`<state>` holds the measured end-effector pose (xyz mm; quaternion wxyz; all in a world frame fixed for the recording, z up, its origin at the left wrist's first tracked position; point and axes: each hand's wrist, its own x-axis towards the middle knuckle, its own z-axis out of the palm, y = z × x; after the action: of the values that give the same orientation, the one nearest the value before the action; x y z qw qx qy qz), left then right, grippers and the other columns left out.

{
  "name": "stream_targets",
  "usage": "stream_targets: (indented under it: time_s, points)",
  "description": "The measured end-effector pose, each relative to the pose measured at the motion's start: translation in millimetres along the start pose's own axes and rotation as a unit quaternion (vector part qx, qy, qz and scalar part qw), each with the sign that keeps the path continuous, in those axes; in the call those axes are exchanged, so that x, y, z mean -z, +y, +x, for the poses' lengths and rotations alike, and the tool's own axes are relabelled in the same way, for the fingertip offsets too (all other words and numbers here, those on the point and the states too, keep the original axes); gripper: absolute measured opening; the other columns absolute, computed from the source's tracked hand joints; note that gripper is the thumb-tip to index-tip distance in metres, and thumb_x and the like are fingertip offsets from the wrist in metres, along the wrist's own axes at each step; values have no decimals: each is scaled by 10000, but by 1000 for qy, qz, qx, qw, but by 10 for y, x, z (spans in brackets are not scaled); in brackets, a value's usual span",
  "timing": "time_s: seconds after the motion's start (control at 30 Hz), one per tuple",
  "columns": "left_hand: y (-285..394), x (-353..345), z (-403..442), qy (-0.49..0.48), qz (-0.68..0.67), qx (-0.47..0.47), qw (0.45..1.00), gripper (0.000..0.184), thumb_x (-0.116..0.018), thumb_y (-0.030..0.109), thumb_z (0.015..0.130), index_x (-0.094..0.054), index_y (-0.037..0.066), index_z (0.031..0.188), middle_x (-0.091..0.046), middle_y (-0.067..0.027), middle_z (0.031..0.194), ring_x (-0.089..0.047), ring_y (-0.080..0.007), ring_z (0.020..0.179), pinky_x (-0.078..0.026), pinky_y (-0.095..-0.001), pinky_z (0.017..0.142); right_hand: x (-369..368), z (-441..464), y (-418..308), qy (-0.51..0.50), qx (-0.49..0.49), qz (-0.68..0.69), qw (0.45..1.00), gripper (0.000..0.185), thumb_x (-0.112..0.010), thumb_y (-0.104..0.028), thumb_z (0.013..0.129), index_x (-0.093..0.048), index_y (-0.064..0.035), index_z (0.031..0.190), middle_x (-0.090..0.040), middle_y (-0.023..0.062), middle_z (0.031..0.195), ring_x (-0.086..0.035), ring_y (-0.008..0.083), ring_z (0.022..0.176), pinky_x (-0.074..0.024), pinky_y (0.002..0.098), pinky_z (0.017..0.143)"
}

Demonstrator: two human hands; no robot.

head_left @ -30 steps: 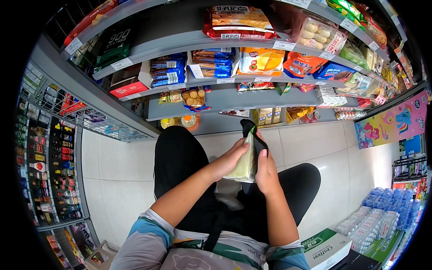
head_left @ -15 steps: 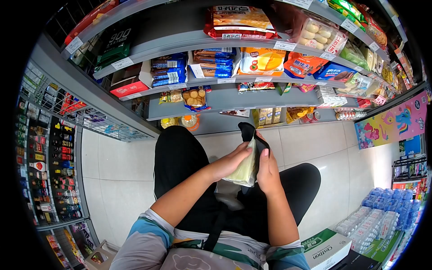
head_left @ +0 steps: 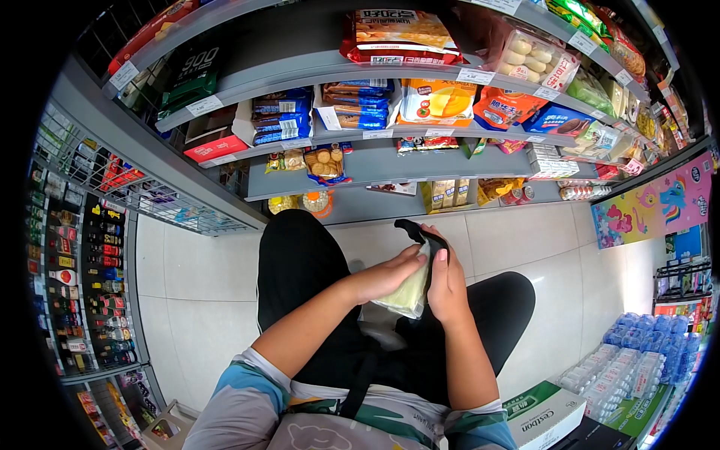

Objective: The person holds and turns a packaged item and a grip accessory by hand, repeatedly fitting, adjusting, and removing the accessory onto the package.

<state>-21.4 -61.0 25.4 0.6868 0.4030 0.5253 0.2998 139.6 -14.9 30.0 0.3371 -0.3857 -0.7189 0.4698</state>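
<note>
Between my knees, a pale green plastic-wrapped packet (head_left: pixel 407 294) is held in both hands. My left hand (head_left: pixel 394 275) grips its left side, with the thumb on top near the upper end. On the right, my right hand (head_left: pixel 445 283) is wrapped round a black cloth (head_left: pixel 434 244) that lies against the packet's right side. The cloth's upper end sticks out above my fingers and bends to the left. The fingers under the packet are hidden.
Ahead stand grey shelves (head_left: pixel 300 66) with snack packs, among them an orange packet (head_left: pixel 436 103). A wire rack (head_left: pixel 150 196) is at the left. At the right are a Cestbon box (head_left: pixel 545 417) and bottled water packs (head_left: pixel 651 337).
The black cloth's upper end has dropped lower and now bends left. The packet has tilted and shifted slightly down, and my left hand has moved a little higher along it.
</note>
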Motion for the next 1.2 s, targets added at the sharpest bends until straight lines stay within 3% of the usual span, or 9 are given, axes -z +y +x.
stream_targets:
  time_s: [0.4,0.47,0.7,0.77,0.9,0.97,1.0,1.07,1.2]
  points:
    - [-324,14,218,-92,0,-70,993,723,-353,506,1067,-224,18,1585,-364,-177,1574,-347,-262,1464,-272,-344,1184,-9,-6,-26,-8,-17,17,1000,469,-328,-313,1081,-635,35,1153,-661,210,1119,-624,370,1055,-466,411,956]
    - [-321,23,220,-120,33,-67,990,669,-270,496,1092,-289,23,1566,-341,-157,1587,-296,-259,1486,-237,-356,1211,-16,-12,6,-11,-24,5,1000,457,-332,-295,1077,-644,38,1056,-663,212,1038,-624,385,999,-475,414,919]
    - [-307,15,191,-143,53,-68,986,676,-264,488,1092,-297,-3,1555,-317,-175,1598,-231,-276,1516,-188,-371,1234,-38,-14,-3,-7,-28,0,1000,468,-330,-287,1073,-645,42,967,-669,210,971,-626,401,950,-482,426,893]
    - [-356,2,213,-122,58,-84,987,601,-334,437,1068,-343,87,1556,-493,-144,1483,-443,-245,1389,-323,-350,1150,-36,-14,-24,-9,-27,-8,1000,463,-332,-283,1072,-645,40,959,-667,211,959,-623,407,942,-483,434,883]
    - [-326,23,197,-126,98,-76,984,596,-327,442,1069,-346,99,1556,-508,-148,1468,-470,-241,1366,-345,-348,1130,-36,-13,-7,-16,-41,-8,999,461,-334,-284,1072,-645,37,958,-665,214,948,-624,409,940,-483,437,878]
    - [-405,16,231,-120,89,-100,984,591,-324,439,1071,-350,96,1552,-522,-149,1452,-488,-241,1346,-359,-345,1116,-25,-18,61,-25,-9,-46,999,515,-315,-363,1099,-625,38,1011,-678,171,932,-659,295,881,-502,367,837]
    - [-403,17,231,-120,89,-100,984,591,-324,439,1071,-350,96,1552,-522,-149,1452,-488,-241,1346,-359,-345,1116,-28,-17,39,-25,-9,-46,999,515,-315,-363,1099,-625,38,1011,-678,171,932,-659,295,881,-502,367,837]
    - [-398,19,229,-124,89,-97,984,585,-327,434,1072,-355,97,1549,-531,-146,1442,-501,-245,1332,-366,-346,1109,-42,-14,-25,-16,-31,-22,999,469,-335,-294,1078,-642,38,954,-664,213,938,-626,412,930,-484,440,875]
    - [-404,14,228,-123,90,-102,983,581,-328,432,1072,-357,97,1547,-535,-144,1437,-506,-246,1326,-369,-345,1107,-44,-22,-35,-11,-28,-19,999,468,-338,-295,1080,-641,39,956,-666,212,937,-627,411,930,-485,438,874]
